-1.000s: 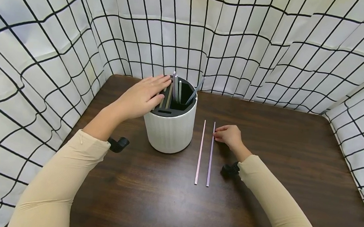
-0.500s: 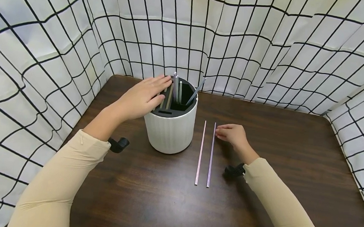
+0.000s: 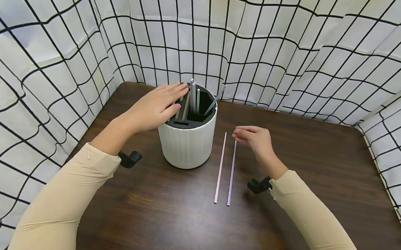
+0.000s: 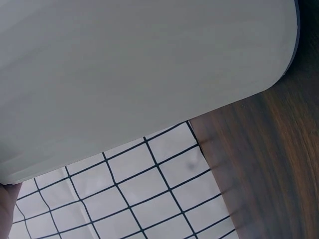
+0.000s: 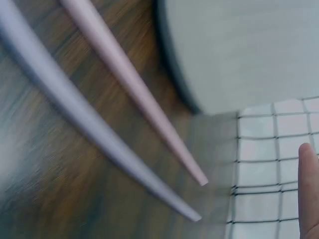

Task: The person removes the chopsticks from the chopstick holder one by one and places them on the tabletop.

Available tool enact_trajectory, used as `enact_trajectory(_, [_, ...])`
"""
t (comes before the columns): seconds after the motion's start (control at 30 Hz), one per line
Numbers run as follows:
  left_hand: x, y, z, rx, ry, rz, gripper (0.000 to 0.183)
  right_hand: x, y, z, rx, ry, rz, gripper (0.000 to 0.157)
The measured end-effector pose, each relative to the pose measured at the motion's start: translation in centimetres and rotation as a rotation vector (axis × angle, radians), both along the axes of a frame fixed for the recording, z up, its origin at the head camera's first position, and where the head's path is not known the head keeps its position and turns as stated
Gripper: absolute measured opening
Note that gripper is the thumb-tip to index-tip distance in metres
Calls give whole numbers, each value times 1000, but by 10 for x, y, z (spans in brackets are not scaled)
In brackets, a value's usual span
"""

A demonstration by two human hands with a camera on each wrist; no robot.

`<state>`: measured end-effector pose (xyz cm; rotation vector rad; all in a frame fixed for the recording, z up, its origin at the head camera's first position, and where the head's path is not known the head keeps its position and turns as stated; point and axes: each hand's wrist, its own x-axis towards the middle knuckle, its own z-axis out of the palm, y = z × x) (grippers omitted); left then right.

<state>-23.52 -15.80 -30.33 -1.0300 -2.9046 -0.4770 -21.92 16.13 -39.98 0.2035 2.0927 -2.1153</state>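
Note:
My left hand (image 3: pixel 157 105) lies over the left side of the black top of a white utensil holder (image 3: pixel 187 147), its fingers extended across the slots. Two thin chopsticks lie side by side on the table, a pink one (image 3: pixel 220 169) and a purple one (image 3: pixel 232 174). My right hand (image 3: pixel 255 141) hovers at the far end of the purple chopstick and overlaps its tip in the head view. Its fingers are together, and nothing shows between them. In the right wrist view both the pink chopstick (image 5: pixel 144 102) and the purple chopstick (image 5: pixel 99 124) lie away from the visible fingertip (image 5: pixel 308 172).
Several slim sticks (image 3: pixel 194 99) stand in the holder's open compartment, and a bluish one (image 3: pixel 216 99) leans out to the right. A white curtain with a black grid (image 3: pixel 263 47) surrounds the dark wooden table (image 3: pixel 165 216) at the back and sides.
My right hand has come away from the purple chopstick's side, lifting and shifting toward its far end. My left hand and both chopsticks have stayed in place.

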Motion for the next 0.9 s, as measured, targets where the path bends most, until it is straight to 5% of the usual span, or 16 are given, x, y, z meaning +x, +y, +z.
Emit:
enact_trajectory(0.4, [0,-1,-1,-4,8,-1,55,8,-20,44,-42,82,32,37])
enact_trajectory(0.9, [0,0,0,-5,10,1,55,14,-45,80,-196,398,29,33])
